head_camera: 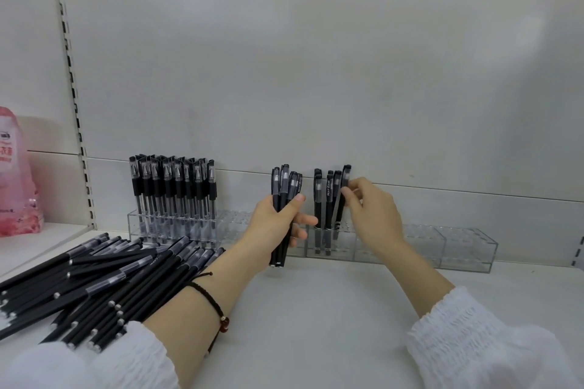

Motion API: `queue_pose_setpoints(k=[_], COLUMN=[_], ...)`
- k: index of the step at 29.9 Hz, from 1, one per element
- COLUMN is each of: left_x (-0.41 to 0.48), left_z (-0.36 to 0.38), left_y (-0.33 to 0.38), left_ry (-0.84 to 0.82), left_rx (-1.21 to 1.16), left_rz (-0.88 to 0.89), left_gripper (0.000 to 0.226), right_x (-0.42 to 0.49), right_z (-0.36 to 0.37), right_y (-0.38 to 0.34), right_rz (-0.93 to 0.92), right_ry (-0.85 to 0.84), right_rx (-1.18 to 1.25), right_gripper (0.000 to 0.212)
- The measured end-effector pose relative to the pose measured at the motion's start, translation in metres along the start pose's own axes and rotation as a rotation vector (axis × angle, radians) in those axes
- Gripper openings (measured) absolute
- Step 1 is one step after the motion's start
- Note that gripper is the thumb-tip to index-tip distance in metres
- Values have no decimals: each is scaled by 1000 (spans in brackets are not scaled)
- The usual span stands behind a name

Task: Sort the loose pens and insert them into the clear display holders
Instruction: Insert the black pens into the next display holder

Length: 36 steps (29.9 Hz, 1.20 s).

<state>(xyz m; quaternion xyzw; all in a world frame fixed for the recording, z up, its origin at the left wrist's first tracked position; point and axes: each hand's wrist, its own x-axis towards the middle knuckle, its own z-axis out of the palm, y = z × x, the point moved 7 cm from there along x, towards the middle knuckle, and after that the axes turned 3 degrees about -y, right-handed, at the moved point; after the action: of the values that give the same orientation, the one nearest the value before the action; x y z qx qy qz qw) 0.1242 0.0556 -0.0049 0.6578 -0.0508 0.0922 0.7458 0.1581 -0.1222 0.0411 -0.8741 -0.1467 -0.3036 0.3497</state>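
Note:
My left hand [278,224] grips a bundle of several black pens [286,186], held upright above the shelf. My right hand [369,205] pinches one black pen [343,193] that stands tilted in a clear display holder [379,246], beside several black pens [322,199] standing in the same holder. A heap of loose black pens [94,281] lies on the shelf at the left, under my left forearm. Another clear holder [177,227] at the back left is filled with clear-barrelled black pens [172,186].
The white shelf [316,325] has a white back wall. Further clear holders [464,246] stretch to the right along the wall. A pink bag [15,174] stands at the far left beyond a slotted upright [76,98].

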Motion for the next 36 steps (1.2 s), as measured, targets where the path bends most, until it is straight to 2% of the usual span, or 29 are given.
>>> queue_pose_setpoints(k=[5, 8, 10, 15, 23, 30, 33, 36], left_x=[1, 1, 0, -4, -8, -9, -6, -4], left_z=[6, 11, 13, 15, 17, 19, 15, 2], left_y=[2, 5, 7, 10, 17, 16, 14, 7], left_ry=[-28, -58, -82, -129, -191, -206, -161, -23], left_rx=[-21, -69, -82, -14, -79, -107, -154, -114], left_rz=[8, 17, 31, 108, 148, 128, 84, 2], left_gripper=[14, 10, 9, 12, 17, 17, 17, 18], right_x=[-1, -3, -5, -10, -14, -16, -13, -6], right_z=[11, 2, -4, -6, -6, 5, -1, -19], right_y=[3, -1, -8, -32, -34, -46, -42, -34], right_rz=[60, 75, 40, -65, -28, -8, 49, 81], right_ry=[-78, 9, 73, 41, 8, -94, -43, 99], right_rx=[-116, -118, -17, 329, 462, 548, 638, 647], right_gripper=[22, 24, 22, 24, 17, 13, 13, 14])
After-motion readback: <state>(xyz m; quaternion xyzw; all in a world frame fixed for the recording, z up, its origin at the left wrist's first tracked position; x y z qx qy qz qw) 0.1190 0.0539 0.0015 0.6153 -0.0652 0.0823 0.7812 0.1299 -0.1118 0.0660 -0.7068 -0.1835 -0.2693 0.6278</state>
